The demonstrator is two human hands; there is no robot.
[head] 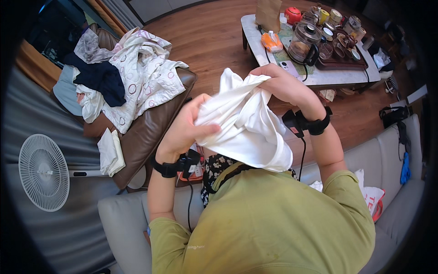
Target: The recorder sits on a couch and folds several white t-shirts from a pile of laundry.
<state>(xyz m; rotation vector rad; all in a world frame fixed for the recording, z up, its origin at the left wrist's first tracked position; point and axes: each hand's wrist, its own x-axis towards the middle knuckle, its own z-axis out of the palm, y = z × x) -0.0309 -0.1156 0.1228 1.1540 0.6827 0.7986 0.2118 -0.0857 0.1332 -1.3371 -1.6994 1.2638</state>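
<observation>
A crumpled white garment or cloth (pixel 244 120) hangs in front of my torso, held up between both hands. My left hand (pixel 188 126) grips its left side, thumb lying over the fabric and fingertips partly hidden. At the upper right, my right hand (pixel 279 84) pinches a bunched edge, its fingers mostly behind the cloth. The lower part droops in loose folds over my lap, where dark floral fabric (pixel 219 171) shows. Each wrist wears a black strap with a small device and a cable.
A brown leather seat (pixel 154 126) at left bears a heaped patterned quilt (pixel 140 75), dark clothing (pixel 99 78) and folded white cloths (pixel 111 152). A white fan (pixel 44 172) stands beside it. Ahead right, a low table (pixel 253 41) carries a glass kettle (pixel 304 42) and tea ware. A grey sofa (pixel 123 222) lies behind.
</observation>
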